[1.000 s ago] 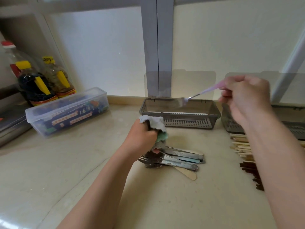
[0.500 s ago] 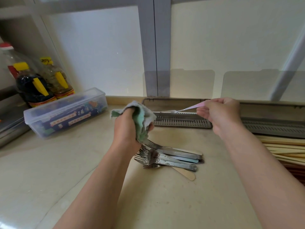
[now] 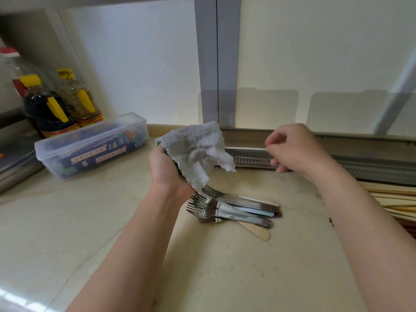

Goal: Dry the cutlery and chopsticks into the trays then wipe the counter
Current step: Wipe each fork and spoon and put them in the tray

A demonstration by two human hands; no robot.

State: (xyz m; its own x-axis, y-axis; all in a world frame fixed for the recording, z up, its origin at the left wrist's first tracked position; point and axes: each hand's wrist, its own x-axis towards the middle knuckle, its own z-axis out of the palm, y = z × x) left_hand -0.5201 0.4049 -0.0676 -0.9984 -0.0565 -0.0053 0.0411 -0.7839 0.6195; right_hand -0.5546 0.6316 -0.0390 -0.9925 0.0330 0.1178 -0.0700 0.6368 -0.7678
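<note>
- Now, left hand (image 3: 165, 170) gripped a grey cloth (image 3: 198, 149), fingers curled round its lower part; the cloth stood bunched above the hand, one corner drooping to the right.
- Right hand (image 3: 297, 149) hovered over the front wall of the near tray (image 3: 249, 157), fingers loosely curled and holding nothing I could see; apart from the cloth.
- Cutlery pile (image 3: 234, 209) lay on the bench (image 3: 225, 273) just below the cloth: several forks, tines left, handles right, water drops on the metal. Neither hand touched it.
- Cloth's lowest tip hung right over the top fork's tines; contact unclear.
- Wooden handle (image 3: 256, 230) stuck out from under the pile toward lower right.
- Near tray was dark with a slotted front, set along the back wall; inside hidden at this angle, contents cannot tell.
- Second tray (image 3: 380, 171) sat to its right, same slotted front.
- Translucent lids (image 3: 247, 109) stood upright behind the trays.
- Chopsticks (image 3: 396, 199) lay stacked on the bench at the right edge, in front of the second tray, partly behind the right forearm.
- Clear lidded box (image 3: 90, 152) with coloured packets sat at left on the bench; bottles (image 3: 51, 109) with yellow caps stood behind it.
</note>
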